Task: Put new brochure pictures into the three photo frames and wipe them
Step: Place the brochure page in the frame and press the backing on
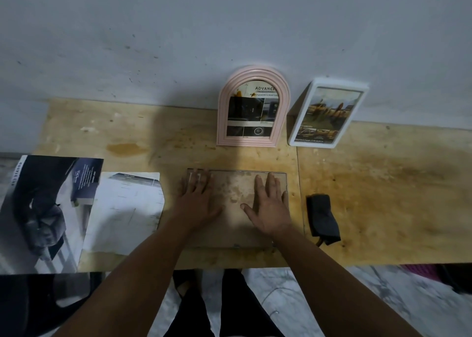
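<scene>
A plywood table stands against a grey wall. At its left edge lie 2 brochure pages: a dark brochure sheet and, just beside it, a pale brochure sheet. In the middle lies a clear frame panel, flat on the wood (the grain shows through it). The left hand and the right hand both rest flat on it, fingers straight and spread, gripping nothing. Behind, leaning at the wall, stand a pink arched frame and a white rectangular frame, each holding a printed picture. Right of the panel lies a dark cloth.
</scene>
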Demonstrator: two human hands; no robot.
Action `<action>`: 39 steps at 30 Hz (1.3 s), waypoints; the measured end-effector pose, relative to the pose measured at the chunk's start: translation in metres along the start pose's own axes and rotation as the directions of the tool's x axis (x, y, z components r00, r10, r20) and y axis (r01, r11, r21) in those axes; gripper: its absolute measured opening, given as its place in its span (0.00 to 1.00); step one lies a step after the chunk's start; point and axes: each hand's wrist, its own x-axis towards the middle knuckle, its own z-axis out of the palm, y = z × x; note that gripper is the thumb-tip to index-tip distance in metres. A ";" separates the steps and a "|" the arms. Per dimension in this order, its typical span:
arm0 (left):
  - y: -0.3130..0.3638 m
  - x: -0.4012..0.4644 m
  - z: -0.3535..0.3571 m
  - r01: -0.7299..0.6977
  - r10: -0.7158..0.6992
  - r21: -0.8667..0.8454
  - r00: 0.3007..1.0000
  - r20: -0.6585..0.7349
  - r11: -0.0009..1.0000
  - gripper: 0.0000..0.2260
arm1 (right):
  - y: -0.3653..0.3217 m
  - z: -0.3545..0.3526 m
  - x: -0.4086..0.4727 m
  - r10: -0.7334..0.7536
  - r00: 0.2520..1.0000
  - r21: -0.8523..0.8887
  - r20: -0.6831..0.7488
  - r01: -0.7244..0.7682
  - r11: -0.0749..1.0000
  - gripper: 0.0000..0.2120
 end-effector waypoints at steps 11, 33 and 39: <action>-0.008 -0.079 0.027 -0.015 0.017 0.039 0.998 -0.054 0.999 0.41 | 0.045 0.029 -0.059 0.011 1.000 -0.083 0.029 -0.009 0.996 0.42; 0.005 -0.096 0.008 0.145 -0.148 -0.086 0.988 -0.034 0.986 0.46 | 0.048 0.013 -0.061 0.108 0.994 0.372 -0.019 -0.093 0.924 0.33; 0.016 -0.107 -0.002 0.332 -0.334 -0.396 0.940 0.067 0.856 0.29 | 0.052 0.010 -0.070 0.353 0.934 0.580 0.057 -0.318 0.750 0.28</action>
